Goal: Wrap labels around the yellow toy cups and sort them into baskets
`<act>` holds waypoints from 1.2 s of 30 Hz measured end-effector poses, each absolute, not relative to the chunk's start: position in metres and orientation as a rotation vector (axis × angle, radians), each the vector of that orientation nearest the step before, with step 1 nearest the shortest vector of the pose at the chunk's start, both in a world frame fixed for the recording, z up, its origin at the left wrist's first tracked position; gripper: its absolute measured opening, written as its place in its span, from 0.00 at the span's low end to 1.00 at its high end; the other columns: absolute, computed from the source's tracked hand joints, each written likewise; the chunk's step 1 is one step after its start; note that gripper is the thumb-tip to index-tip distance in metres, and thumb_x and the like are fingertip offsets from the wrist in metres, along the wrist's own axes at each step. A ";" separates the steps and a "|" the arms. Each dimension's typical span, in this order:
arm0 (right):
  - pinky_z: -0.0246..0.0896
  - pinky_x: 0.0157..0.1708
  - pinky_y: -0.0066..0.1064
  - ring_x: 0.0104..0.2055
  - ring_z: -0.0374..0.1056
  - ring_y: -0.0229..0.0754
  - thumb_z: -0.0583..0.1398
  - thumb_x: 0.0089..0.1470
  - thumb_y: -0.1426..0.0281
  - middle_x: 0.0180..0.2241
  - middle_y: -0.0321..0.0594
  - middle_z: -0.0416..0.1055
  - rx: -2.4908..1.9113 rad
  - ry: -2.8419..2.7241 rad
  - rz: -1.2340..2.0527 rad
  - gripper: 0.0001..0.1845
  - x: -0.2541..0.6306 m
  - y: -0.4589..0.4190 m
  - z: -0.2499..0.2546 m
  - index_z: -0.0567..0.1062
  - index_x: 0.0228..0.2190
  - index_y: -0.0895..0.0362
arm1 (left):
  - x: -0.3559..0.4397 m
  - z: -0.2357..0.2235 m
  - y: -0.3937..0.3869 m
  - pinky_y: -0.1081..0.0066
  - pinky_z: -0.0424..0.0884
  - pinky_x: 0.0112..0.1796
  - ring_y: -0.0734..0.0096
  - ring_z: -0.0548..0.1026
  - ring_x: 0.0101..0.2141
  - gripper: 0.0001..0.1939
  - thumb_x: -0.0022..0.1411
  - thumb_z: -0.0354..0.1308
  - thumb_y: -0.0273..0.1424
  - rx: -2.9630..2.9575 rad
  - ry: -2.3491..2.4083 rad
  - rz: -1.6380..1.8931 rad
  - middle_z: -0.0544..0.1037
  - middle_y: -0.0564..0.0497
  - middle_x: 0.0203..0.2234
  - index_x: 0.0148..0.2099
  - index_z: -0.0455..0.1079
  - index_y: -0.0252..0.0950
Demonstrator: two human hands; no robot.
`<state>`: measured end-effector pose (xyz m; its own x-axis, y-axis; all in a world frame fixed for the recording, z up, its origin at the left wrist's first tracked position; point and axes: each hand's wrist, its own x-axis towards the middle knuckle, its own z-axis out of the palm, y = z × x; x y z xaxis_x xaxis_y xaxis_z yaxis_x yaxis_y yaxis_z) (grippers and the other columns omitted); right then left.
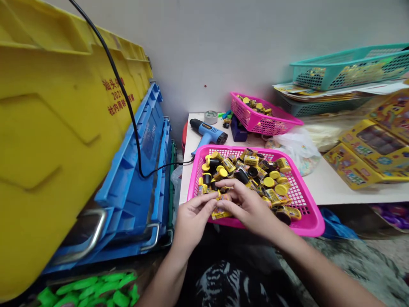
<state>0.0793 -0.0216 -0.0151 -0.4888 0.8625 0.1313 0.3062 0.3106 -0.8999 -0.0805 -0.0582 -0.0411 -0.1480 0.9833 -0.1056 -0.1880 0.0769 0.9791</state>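
Note:
My left hand [193, 215] and my right hand [247, 204] meet over the near left part of a pink basket [311, 213]. Thumbs and fingertips of both are closed around a small tub with a yellow printed label [224, 197], mostly covered by the fingers. Below my fingertips another yellow printed piece [220, 214] shows; whether it belongs to the held tub, I cannot tell. Many similar small tubs [252, 160] lie jumbled in the basket, some black, some with yellow lids [269, 182].
A blue heat gun [207, 132] lies behind the basket, near a tape roll [211, 117]. Another pink basket [265, 121] stands farther back. Printed yellow boxes [367, 149] are at right. Yellow [64, 128] and blue crates [128, 183] rise at left, with a black cable [128, 102] hanging before them.

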 end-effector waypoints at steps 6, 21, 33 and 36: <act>0.59 0.45 0.38 0.46 0.65 0.49 0.53 0.60 0.74 0.42 0.49 0.73 -1.081 -2.915 0.187 0.14 0.049 0.058 -0.019 0.77 0.42 0.57 | -0.114 -0.052 -0.048 0.71 0.76 0.38 0.65 0.80 0.36 0.14 0.52 0.66 0.37 0.851 1.406 1.540 0.83 0.47 0.36 0.40 0.79 0.37; 0.58 0.49 0.46 0.54 0.61 0.58 0.64 0.49 0.68 0.51 0.52 0.68 -0.673 -3.342 0.062 0.21 0.027 0.090 -0.037 0.74 0.47 0.56 | -0.125 -0.047 -0.048 0.80 0.72 0.23 0.76 0.76 0.22 0.16 0.41 0.73 0.34 0.580 1.172 1.629 0.80 0.52 0.22 0.31 0.73 0.32; 0.67 0.39 0.35 0.39 0.71 0.42 0.63 0.52 0.66 0.44 0.42 0.72 -0.883 -2.071 1.072 0.20 0.108 0.018 0.008 0.71 0.48 0.54 | -0.098 -0.050 -0.044 0.72 0.77 0.31 0.67 0.80 0.29 0.16 0.50 0.68 0.38 0.795 1.328 1.628 0.83 0.46 0.31 0.38 0.79 0.33; 0.68 0.39 0.35 0.38 0.71 0.41 0.64 0.51 0.65 0.39 0.40 0.73 -0.912 -1.779 1.164 0.18 0.121 -0.005 0.003 0.72 0.44 0.54 | -0.085 -0.045 -0.043 0.68 0.77 0.39 0.63 0.81 0.36 0.15 0.50 0.67 0.38 0.914 1.342 1.591 0.83 0.46 0.34 0.38 0.80 0.34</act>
